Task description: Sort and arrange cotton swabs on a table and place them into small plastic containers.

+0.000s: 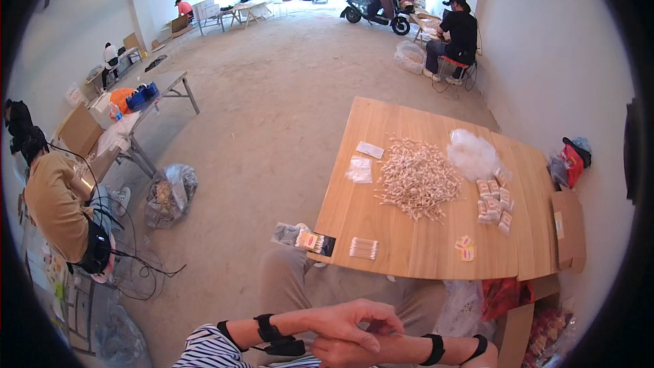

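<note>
Bare concrete room, wooden table [409, 245] ahead of hands; left hand [357, 320] fingers loosely curled, resting over right hand [351, 353], holding nothing; small stick bundle [363, 248] well beyond

The left hand [354, 320] lies over the right hand [347, 352], both empty, near the light wooden table [409, 259] with a heap of pale small sticks [417, 177].

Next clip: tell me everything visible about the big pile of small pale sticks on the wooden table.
The pile of sticks is a loose, spread heap of many short, pale, wood-coloured pieces lying crisscross on the light wooden table, near its middle. Small clear bags lie to its left, a heap of clear plastic to its right, and filled packets at lower right. No hand touches it.
</note>
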### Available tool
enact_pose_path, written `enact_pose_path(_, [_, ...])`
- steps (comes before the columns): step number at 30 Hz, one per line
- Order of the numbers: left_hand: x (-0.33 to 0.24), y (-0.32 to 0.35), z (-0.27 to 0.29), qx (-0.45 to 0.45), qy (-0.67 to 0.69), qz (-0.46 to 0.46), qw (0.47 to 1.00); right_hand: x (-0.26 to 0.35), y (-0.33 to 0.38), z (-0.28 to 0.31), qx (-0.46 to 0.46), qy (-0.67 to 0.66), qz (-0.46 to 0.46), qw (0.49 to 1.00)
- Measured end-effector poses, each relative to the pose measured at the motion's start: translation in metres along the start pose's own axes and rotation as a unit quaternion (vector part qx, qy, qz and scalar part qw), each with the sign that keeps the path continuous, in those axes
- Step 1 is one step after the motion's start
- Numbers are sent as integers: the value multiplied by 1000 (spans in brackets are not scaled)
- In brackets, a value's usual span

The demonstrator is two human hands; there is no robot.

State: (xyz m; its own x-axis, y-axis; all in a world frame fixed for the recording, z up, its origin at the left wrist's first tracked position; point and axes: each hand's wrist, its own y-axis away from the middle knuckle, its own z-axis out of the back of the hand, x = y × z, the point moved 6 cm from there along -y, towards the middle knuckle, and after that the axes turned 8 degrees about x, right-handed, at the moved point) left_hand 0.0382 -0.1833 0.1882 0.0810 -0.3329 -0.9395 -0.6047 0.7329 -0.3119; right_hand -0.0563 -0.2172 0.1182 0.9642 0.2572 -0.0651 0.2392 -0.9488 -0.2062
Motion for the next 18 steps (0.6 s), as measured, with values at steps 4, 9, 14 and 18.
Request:
enact_pose_path(4, [23, 8, -2, 46, 15, 83, 995, 3, 2, -4, -4, -18, 3, 1000])
enact_pose_path(9, [18, 9, 0, 23, -5, 78, 997, 4, -4, -5, -5, -47, 0, 999])
enact_pose_path(14, [14, 7, -1, 34, -15, 62, 997, 2, -3, -8, -9, -72, -5, 997])
enact_pose_path(18, [23, 14, -1, 30, -6, 95, 995, 19, -22, -22, -9, -97, -14, 995])
